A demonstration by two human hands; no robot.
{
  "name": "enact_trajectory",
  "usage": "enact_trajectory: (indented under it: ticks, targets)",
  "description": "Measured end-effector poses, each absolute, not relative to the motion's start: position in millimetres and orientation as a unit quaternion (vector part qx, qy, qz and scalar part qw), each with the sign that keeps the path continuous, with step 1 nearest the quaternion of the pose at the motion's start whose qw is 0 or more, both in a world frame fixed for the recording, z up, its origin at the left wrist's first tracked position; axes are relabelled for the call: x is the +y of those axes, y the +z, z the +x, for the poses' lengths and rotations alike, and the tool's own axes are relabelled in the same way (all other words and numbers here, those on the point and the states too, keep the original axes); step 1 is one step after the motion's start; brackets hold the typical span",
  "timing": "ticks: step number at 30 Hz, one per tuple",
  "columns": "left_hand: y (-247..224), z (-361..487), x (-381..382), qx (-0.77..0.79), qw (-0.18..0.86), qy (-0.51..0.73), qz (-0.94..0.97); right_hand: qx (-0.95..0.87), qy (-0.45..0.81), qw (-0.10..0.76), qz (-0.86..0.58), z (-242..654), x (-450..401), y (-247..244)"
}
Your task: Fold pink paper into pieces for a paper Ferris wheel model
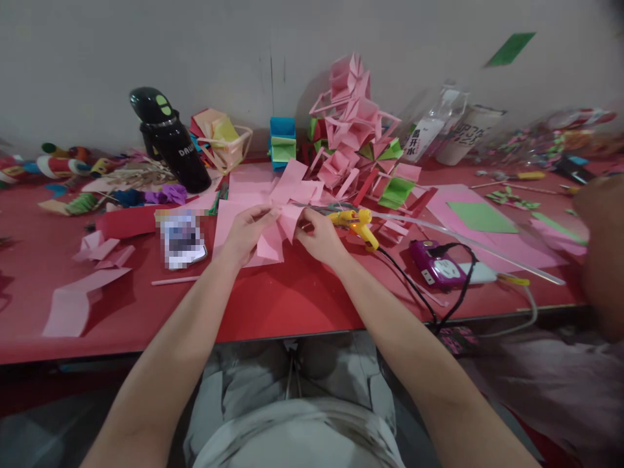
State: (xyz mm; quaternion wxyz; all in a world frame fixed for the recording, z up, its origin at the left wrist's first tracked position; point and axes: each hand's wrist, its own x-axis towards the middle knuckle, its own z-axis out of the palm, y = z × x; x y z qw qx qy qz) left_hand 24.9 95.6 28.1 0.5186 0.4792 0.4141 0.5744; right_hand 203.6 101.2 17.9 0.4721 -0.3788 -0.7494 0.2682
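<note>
Between my hands is a folded pink paper piece (270, 246) with several flaps standing out. My left hand (248, 229) pinches its left side, thumb on top. My right hand (319, 237) is closed at its right edge, with the fingertips partly hidden behind the paper. Flat pink sheets (227, 224) lie on the table under the piece. Just right of my right hand lies a yellow glue gun (359, 226) with a long clear glue stick (468, 244) running out to the right.
Behind my hands rises a pink folded-paper stack (353, 123). A black bottle (175, 146) leans at the left, and a phone (182, 239) lies below it. The purple power strip (436, 265) and its cables are at the right. A person's arm (602, 253) reaches in from the right edge.
</note>
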Motion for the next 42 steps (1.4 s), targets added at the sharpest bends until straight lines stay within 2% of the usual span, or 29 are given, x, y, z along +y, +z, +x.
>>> enact_trajectory:
  ticks: [6,18,25,33,42]
  targets:
    - [24,20,100,0.444,0.541,0.555,0.451,-0.734,0.281,0.487,-0.380,202,101,18]
    - [13,16,104,0.451,0.462,0.596,0.478,-0.722,0.269,0.509,-0.384,201,98,21]
    - [20,18,102,0.419,0.494,0.628,0.431,-0.691,0.278,0.531,-0.404,201,102,18]
    - [26,18,99,0.384,0.539,0.602,0.447,-0.653,0.398,0.513,-0.390,202,108,14]
    - [20,15,103,0.409,0.483,0.618,0.467,-0.631,0.461,0.510,-0.359,202,109,13]
